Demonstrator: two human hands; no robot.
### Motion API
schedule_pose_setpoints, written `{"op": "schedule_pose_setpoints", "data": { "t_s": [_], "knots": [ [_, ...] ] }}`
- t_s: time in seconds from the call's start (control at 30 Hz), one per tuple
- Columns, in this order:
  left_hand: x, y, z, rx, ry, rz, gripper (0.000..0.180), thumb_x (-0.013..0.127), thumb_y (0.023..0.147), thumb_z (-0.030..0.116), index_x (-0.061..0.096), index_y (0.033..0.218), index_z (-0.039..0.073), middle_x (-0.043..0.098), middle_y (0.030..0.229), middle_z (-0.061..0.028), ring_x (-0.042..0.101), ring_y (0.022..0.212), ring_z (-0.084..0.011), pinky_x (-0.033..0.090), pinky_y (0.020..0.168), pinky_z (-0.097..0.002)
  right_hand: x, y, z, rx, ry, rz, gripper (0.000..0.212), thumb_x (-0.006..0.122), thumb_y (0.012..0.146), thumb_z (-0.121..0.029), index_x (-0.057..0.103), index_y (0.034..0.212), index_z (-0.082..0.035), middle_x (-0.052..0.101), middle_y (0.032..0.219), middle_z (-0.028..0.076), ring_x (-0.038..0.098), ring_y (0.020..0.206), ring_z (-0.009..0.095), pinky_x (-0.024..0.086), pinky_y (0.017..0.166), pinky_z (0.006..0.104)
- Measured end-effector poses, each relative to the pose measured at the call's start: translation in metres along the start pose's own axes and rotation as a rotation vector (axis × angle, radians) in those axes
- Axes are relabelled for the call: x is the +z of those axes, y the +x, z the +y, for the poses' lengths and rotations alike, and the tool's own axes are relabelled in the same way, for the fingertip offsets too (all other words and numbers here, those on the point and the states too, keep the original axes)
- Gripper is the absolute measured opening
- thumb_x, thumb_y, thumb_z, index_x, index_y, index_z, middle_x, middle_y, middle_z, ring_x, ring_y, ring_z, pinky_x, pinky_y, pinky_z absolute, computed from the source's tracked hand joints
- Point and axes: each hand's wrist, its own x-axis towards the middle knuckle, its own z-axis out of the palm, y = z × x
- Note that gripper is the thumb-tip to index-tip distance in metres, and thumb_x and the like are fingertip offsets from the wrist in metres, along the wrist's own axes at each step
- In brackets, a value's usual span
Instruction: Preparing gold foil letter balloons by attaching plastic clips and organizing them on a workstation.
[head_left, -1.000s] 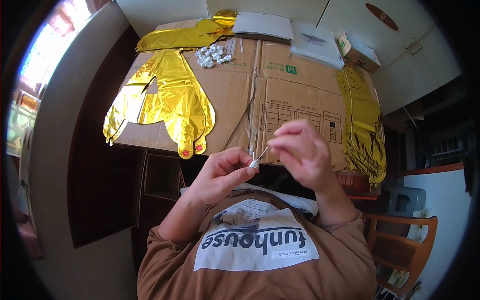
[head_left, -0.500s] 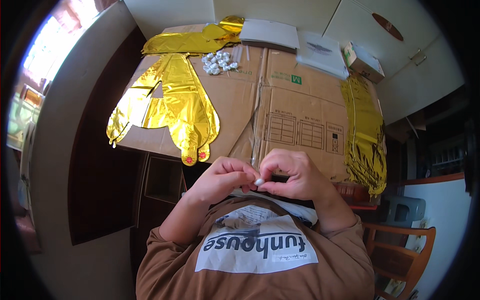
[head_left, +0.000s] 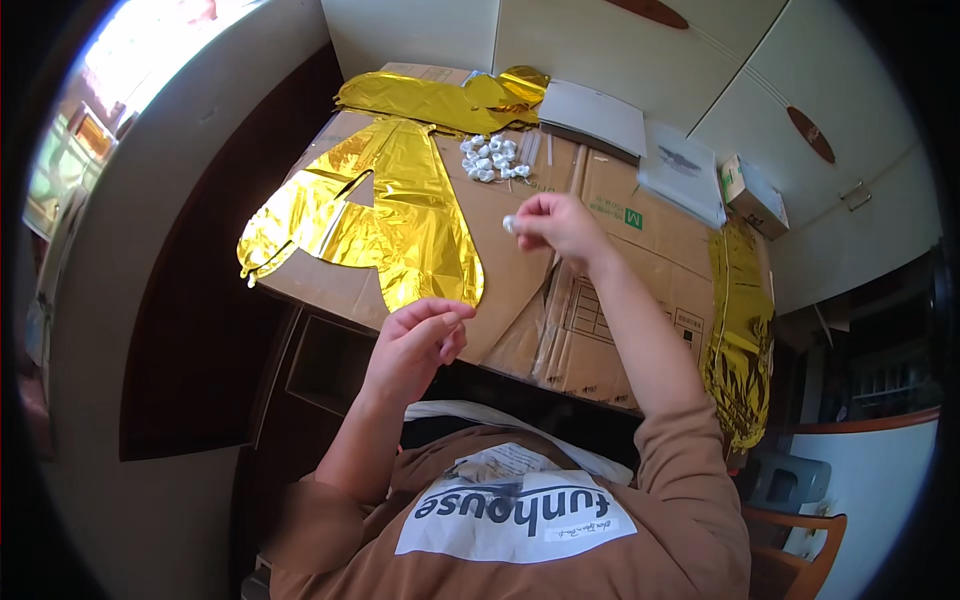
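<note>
- Head view: half a second ago both hands met near the body; now the right hand (head_left: 562, 228) pinches the small white bundle (head_left: 509, 224) out over the cardboard (head_left: 505, 290), on the near side of the white pile (head_left: 488, 158).
- Left hand (head_left: 415, 345) has let go, fingers loosely bent at the near end of the gold foil balloon (head_left: 420, 230); touching or not, I cannot tell.
- Small carton (head_left: 752, 195) at far right, contents hidden.
- Pale cabinets (head_left: 590, 45) beyond; wooden chair (head_left: 815, 562) near right.

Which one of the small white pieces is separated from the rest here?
The white piece pinched in the right hand; the other white pieces lie clustered together on the cardboard, farther from the person.
</note>
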Motion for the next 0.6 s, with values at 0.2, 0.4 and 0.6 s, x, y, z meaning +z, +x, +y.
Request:
{"op": "schedule_pose_setpoints", "data": {
  "t_s": [0.2, 0.4, 0.6],
  "knots": [
    [-0.029, -0.017, 0.003, 0.033, 0.083, 0.033, 0.016, 0.057, 0.090, 0.005, 0.065, 0.100, -0.005, 0.060, 0.074, -0.0061, 0.047, 0.060, -0.0085, 0.039, 0.057, -0.0214, -0.015, 0.104, 0.022, 0.117, -0.249, 0.155, 0.006, 0.070, 0.078, -0.004, 0.064, 0.079, -0.002, 0.062, 0.065, 0.005, 0.058, 0.051, 0.011, 0.045, 0.041, 0.0246],
    [-0.037, -0.022, 0.002, -0.002, 0.111, 0.010, 0.017, 0.059, 0.091, 0.008, 0.067, 0.103, -0.002, 0.062, 0.077, -0.0024, 0.052, 0.066, -0.0063, 0.042, 0.062, -0.0197, -0.011, 0.118, 0.009, 0.188, -0.480, 0.164, 0.012, 0.070, 0.080, -0.013, 0.066, 0.081, -0.003, 0.060, 0.063, 0.002, 0.056, 0.052, 0.010, 0.044, 0.045, 0.0240],
    [-0.039, -0.030, 0.002, -0.035, 0.173, -0.014, 0.017, 0.058, 0.091, 0.006, 0.067, 0.103, -0.002, 0.064, 0.079, -0.0038, 0.053, 0.067, -0.0068, 0.042, 0.062, -0.0200, -0.038, 0.068, 0.005, 0.148, -0.191, 0.305, 0.017, 0.068, 0.082, -0.014, 0.068, 0.089, 0.001, 0.065, 0.072, 0.007, 0.060, 0.059, 0.013, 0.048, 0.051, 0.0258]
  ]
}}
